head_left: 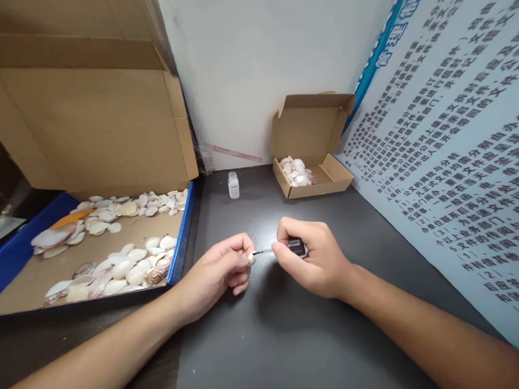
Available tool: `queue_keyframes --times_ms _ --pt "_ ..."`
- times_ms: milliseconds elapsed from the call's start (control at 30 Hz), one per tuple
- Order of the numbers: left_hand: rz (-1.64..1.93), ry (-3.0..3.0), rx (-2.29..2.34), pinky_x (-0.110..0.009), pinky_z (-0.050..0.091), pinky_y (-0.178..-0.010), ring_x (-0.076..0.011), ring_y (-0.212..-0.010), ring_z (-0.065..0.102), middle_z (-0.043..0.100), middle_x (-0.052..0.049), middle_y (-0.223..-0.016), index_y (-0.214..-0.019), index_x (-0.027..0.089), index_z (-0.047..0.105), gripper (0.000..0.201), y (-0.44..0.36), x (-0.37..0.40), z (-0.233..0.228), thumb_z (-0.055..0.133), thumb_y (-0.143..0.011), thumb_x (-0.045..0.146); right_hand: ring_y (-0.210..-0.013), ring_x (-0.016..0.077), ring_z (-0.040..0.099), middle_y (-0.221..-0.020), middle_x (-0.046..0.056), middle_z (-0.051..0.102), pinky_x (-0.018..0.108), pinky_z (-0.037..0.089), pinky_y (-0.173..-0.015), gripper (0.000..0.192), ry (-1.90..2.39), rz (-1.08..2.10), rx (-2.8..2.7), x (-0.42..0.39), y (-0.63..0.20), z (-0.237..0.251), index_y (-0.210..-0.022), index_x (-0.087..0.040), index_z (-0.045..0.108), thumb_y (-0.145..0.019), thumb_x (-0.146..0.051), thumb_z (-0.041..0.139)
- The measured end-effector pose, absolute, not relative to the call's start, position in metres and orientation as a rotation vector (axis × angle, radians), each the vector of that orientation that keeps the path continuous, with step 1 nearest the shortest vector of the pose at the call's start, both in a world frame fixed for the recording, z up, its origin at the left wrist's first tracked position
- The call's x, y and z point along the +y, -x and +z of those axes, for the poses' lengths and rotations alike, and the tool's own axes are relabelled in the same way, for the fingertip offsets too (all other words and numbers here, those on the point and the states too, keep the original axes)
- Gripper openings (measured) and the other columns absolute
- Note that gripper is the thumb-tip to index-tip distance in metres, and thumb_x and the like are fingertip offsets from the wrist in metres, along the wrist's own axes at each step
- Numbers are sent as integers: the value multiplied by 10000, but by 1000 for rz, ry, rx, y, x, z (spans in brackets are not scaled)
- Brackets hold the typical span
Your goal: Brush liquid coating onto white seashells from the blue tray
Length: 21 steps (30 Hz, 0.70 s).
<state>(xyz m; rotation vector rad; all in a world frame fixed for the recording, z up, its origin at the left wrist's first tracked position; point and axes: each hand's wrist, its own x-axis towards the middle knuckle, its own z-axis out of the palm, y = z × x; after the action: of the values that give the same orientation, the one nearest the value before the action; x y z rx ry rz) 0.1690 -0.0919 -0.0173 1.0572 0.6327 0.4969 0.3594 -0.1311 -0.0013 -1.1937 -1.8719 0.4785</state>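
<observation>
My left hand (228, 263) pinches a small whitish shell (251, 258) between thumb and fingertips, most of it hidden by them. In my right hand (312, 255) is a small brush with a black cap handle (296, 247); the thumb and forefinger close round it. The thin stem points left, and its dark tip is at the shell, seemingly touching it. Both hands are above the dark grey table (245, 346). Beyond them an uncapped little glass bottle (233, 186) with a printed label stands upright.
At the left, a large blue-sided cardboard box (181, 239) lies open, holding many flat shells (137, 265) in two groups. A smaller open cardboard box (320, 188) with white shells (296, 172) stands at the back right. A printed panel (457, 149) borders the right side.
</observation>
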Motion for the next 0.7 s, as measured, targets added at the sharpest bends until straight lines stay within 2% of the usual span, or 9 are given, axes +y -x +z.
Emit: queue_keyframes --times_ms 133,700 --pt "501 -1048 630 -222 302 -496 -83 -516 272 334 67 -627 -760 198 459 92 -169 -92 -17 538 -805 216 -515 87 357 -577 -56 417 218 302 -516 187 1191 552 -1909 -131 -360 -3 -681 -201 426 -836 -186 529" --pt "493 -1058 634 -223 294 -505 -89 -519 255 298 75 -598 -758 204 439 122 -170 -92 -17 542 -817 234 -542 100 408 -614 -42 476 228 332 -545 136 1235 538 -1900 -130 -360 -3 -723 -197 486 -856 -185 512"
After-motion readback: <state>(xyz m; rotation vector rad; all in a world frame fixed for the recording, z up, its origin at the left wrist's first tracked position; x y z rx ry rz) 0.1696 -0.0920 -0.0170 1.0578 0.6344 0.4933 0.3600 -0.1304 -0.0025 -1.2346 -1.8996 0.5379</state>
